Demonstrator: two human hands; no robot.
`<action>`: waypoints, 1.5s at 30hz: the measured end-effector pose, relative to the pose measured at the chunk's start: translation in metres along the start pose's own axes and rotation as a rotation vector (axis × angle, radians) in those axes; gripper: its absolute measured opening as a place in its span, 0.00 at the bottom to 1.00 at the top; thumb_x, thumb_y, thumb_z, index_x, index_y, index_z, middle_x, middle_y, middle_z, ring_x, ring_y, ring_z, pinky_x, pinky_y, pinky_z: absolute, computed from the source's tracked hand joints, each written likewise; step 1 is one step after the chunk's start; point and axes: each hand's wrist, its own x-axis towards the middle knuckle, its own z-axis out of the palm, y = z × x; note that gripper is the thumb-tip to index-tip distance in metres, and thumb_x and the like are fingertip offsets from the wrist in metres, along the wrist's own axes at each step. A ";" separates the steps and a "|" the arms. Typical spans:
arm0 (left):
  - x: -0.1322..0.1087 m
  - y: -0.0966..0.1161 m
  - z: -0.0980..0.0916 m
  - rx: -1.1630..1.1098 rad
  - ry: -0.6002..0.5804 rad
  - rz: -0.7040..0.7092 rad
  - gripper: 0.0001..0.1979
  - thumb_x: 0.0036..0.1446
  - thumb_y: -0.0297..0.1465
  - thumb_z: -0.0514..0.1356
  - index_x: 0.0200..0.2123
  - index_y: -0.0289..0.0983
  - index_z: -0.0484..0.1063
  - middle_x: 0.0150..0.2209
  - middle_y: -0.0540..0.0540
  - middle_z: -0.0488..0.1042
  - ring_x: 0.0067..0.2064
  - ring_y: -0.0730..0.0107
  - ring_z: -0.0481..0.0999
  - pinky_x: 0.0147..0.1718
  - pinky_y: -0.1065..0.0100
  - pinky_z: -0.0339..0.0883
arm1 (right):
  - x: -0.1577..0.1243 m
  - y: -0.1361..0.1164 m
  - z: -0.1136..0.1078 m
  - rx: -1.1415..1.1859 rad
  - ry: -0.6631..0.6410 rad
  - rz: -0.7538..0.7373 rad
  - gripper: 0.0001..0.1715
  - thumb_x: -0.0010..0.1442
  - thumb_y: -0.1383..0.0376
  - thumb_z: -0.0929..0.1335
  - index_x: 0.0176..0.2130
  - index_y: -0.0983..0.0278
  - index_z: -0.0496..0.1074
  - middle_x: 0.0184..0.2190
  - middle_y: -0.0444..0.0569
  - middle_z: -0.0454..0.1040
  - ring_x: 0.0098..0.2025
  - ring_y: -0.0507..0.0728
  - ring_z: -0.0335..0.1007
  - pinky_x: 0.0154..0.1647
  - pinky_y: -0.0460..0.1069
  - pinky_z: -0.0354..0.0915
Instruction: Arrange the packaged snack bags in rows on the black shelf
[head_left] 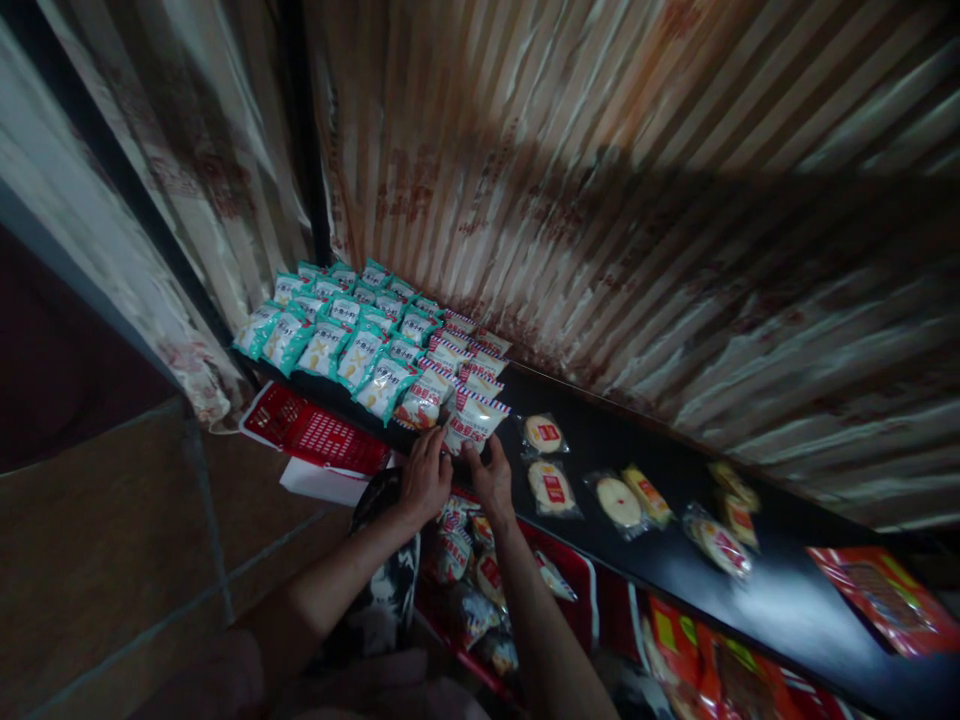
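A small white snack bag (471, 422) with red print and a striped top edge stands at the front of the black shelf (600, 445). My right hand (491, 478) grips its lower right part, thumb on the front. At its lower left corner, my left hand (427, 478) has its fingers curled against the same bag. More striped-top bags (421, 398) are lined up behind and to the left. Beside those, rows of teal and white snack bags (324, 347) fill the shelf's left end.
Wrapped round pastries (551, 488) lie along the shelf on the right, and a red packet (881, 598) is at the far right. Below the shelf, a red basket (583, 590) holds several bags. Another red basket (322, 432) is on the left. A pleated curtain (525, 200) hangs behind.
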 end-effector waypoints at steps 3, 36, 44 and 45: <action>0.000 -0.003 -0.001 0.011 -0.025 0.026 0.22 0.59 0.26 0.49 0.57 0.32 0.60 0.56 0.36 0.67 0.58 0.59 0.65 0.57 0.53 0.64 | 0.000 0.002 0.000 -0.001 0.004 -0.006 0.30 0.54 0.52 0.66 0.52 0.65 0.69 0.40 0.52 0.77 0.38 0.59 0.72 0.41 0.53 0.67; 0.042 -0.014 0.008 0.343 0.005 0.384 0.25 0.64 0.31 0.47 0.64 0.39 0.53 0.66 0.38 0.51 0.69 0.55 0.41 0.62 0.50 0.45 | 0.009 0.014 0.008 0.091 0.029 -0.023 0.44 0.52 0.50 0.67 0.63 0.63 0.57 0.60 0.55 0.64 0.62 0.63 0.59 0.62 0.60 0.55; 0.039 -0.018 0.013 0.336 0.011 0.375 0.25 0.64 0.32 0.48 0.64 0.40 0.54 0.67 0.40 0.50 0.69 0.54 0.42 0.63 0.48 0.43 | 0.020 0.002 0.010 0.164 0.077 0.134 0.45 0.56 0.44 0.63 0.64 0.64 0.54 0.63 0.54 0.59 0.65 0.61 0.55 0.61 0.57 0.57; 0.039 -0.019 0.013 0.336 0.009 0.374 0.25 0.64 0.32 0.48 0.64 0.40 0.54 0.67 0.40 0.50 0.69 0.54 0.41 0.63 0.48 0.42 | 0.022 0.000 0.011 0.172 0.070 0.146 0.45 0.57 0.43 0.62 0.65 0.64 0.52 0.63 0.54 0.60 0.64 0.61 0.56 0.60 0.56 0.58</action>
